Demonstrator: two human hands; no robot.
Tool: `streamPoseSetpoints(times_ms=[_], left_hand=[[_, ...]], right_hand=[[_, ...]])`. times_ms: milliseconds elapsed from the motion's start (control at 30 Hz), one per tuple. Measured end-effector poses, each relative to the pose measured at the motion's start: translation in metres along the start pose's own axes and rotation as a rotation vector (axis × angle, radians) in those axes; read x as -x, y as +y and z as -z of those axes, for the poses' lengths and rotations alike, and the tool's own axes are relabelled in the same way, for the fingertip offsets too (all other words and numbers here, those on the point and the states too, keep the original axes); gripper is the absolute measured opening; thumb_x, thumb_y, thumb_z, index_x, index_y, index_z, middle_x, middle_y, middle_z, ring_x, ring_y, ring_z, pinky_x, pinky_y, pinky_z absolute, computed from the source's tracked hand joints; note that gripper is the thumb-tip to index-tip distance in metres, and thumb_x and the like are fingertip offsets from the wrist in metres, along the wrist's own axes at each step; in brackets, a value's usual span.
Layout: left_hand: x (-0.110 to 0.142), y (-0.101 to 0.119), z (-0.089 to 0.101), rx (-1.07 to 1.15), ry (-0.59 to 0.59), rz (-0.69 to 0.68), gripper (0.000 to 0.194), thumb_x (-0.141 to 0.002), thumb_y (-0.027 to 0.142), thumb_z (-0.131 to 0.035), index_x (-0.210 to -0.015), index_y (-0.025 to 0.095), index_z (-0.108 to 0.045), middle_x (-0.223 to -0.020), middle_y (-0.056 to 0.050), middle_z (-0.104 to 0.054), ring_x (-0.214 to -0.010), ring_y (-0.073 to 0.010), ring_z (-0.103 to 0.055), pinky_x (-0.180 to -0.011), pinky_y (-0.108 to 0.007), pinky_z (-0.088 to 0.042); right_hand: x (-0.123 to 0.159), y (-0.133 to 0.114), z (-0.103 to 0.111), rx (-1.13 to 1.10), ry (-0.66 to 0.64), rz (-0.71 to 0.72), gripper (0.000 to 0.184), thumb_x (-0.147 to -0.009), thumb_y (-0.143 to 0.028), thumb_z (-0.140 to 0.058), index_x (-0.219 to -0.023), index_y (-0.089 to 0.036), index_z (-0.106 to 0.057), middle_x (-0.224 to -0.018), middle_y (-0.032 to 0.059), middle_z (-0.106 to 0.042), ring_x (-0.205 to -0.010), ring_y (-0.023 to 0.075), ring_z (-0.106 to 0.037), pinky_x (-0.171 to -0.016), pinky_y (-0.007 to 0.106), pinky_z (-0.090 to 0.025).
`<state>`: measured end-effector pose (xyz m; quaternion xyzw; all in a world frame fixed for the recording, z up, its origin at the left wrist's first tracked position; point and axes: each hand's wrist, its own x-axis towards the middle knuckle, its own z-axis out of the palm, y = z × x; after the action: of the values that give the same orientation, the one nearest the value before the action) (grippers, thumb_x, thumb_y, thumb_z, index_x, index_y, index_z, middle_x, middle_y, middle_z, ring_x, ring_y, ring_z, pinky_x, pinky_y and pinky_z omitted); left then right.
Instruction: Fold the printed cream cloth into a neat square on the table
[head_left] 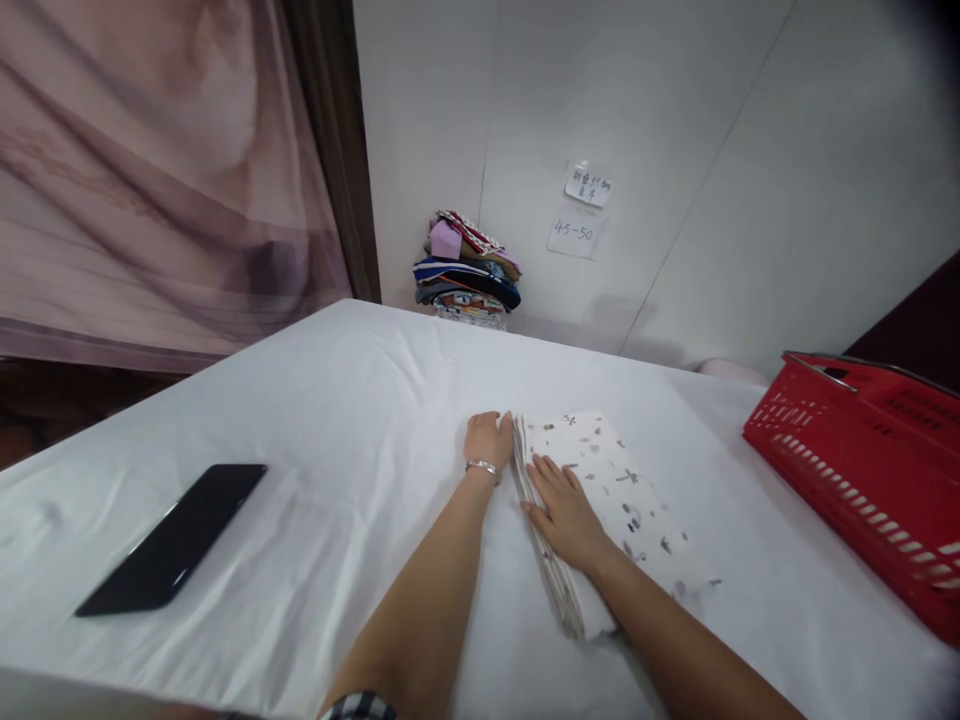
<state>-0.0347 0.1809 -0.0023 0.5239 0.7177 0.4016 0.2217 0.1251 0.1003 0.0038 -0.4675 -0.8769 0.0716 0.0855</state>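
Observation:
A white folded cloth (600, 470) with a small grey and dark print of leaves and figures lies on the white-covered table, its stacked layers showing along the left edge. My left hand (489, 442), with a silver bracelet at the wrist, is at the far left corner of the cloth. Its fingers are curled down against the layered edge, and their tips are partly hidden. My right hand (564, 512) rests flat on top of the cloth near that edge, fingers stretched out and slightly spread.
On the left of the white sheet (315, 420) lies a black flat device like a phone or tablet (176, 540). A red plastic basket (862, 470) stands at the right. Behind the table is a pile of folded clothes (469, 265); a pink curtain (150, 180) hangs at the left.

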Motion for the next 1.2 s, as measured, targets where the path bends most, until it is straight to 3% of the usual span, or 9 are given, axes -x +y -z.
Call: streamPoseSetpoints(times_ms=[100,233,400,500,667,933,1067,1200], left_hand=[[0.009,0.003,-0.007,-0.251,-0.012,-0.089,0.054,-0.081,0.061,-0.031,-0.092,0.019,-0.063,-0.123,-0.01,-0.052,-0.127,-0.0277,-0.026,-0.104,-0.047,-0.011],[0.014,0.012,-0.015,-0.262,-0.106,-0.108,0.057,-0.079,0.065,-0.027,-0.09,0.019,-0.06,-0.118,-0.011,-0.055,-0.125,-0.0267,-0.03,-0.104,-0.049,-0.008],[0.014,0.021,-0.015,-0.044,-0.203,-0.041,0.06,-0.072,0.068,-0.039,-0.099,0.016,-0.052,-0.097,-0.012,-0.062,-0.099,-0.0246,-0.054,-0.092,-0.037,-0.031],[0.015,0.023,-0.014,0.165,-0.25,0.05,0.072,-0.064,0.069,-0.051,-0.115,0.018,-0.044,-0.1,-0.012,-0.061,-0.092,-0.0242,-0.057,-0.08,-0.032,-0.039],[0.01,0.02,-0.016,0.436,-0.197,0.102,0.086,-0.057,0.051,-0.071,-0.129,0.021,-0.035,-0.111,-0.013,-0.055,-0.098,-0.0229,-0.054,-0.085,-0.031,-0.038],[-0.006,0.009,-0.009,0.841,-0.164,0.414,0.073,-0.063,0.028,-0.069,-0.127,0.017,-0.035,-0.095,-0.009,-0.061,-0.075,-0.0152,-0.059,-0.064,-0.026,-0.045],[-0.009,0.008,-0.005,0.824,-0.154,0.438,0.073,-0.06,0.028,-0.069,-0.125,0.018,-0.037,-0.088,-0.006,-0.062,-0.063,-0.0124,-0.056,-0.055,-0.023,-0.042],[-0.008,0.006,-0.004,0.65,-0.085,0.299,0.069,-0.062,0.027,-0.067,-0.124,0.017,-0.041,-0.075,-0.001,-0.06,-0.06,-0.011,-0.053,-0.058,-0.023,-0.041]], right_hand=[[0.0,0.0,0.0,-0.011,0.007,0.005,0.054,-0.089,-0.041,-0.031,-0.137,-0.017,-0.028,-0.145,0.0062,-0.021,-0.133,0.0213,-0.014,-0.107,0.042,-0.011],[0.0,-0.001,0.001,-0.029,0.004,0.014,0.054,-0.087,-0.038,-0.034,-0.137,-0.017,-0.03,-0.145,0.0072,-0.022,-0.133,0.0225,-0.014,-0.107,0.044,-0.011],[0.0,-0.002,0.003,-0.068,0.025,0.025,0.053,-0.086,-0.034,-0.037,-0.136,-0.019,-0.029,-0.144,0.0074,-0.024,-0.133,0.0226,-0.015,-0.106,0.045,-0.012],[0.001,-0.003,0.005,-0.083,0.03,0.03,0.052,-0.086,-0.034,-0.038,-0.136,-0.02,-0.029,-0.144,0.0072,-0.025,-0.133,0.0226,-0.016,-0.106,0.045,-0.012],[0.002,-0.002,0.005,-0.094,0.023,0.034,0.052,-0.086,-0.035,-0.038,-0.135,-0.02,-0.03,-0.144,0.0083,-0.025,-0.133,0.0234,-0.015,-0.106,0.046,-0.012],[0.003,-0.003,0.003,-0.085,-0.018,0.087,0.054,-0.088,-0.035,-0.034,-0.139,-0.02,-0.024,-0.147,0.0053,-0.017,-0.134,0.0219,-0.011,-0.107,0.045,-0.01],[0.003,-0.003,0.004,-0.098,-0.029,0.087,0.054,-0.088,-0.036,-0.034,-0.139,-0.02,-0.023,-0.146,0.0049,-0.017,-0.134,0.0215,-0.01,-0.107,0.045,-0.01],[0.004,-0.004,0.006,-0.108,-0.033,0.09,0.054,-0.088,-0.036,-0.034,-0.138,-0.02,-0.025,-0.146,0.0051,-0.017,-0.134,0.0213,-0.01,-0.107,0.045,-0.009]])
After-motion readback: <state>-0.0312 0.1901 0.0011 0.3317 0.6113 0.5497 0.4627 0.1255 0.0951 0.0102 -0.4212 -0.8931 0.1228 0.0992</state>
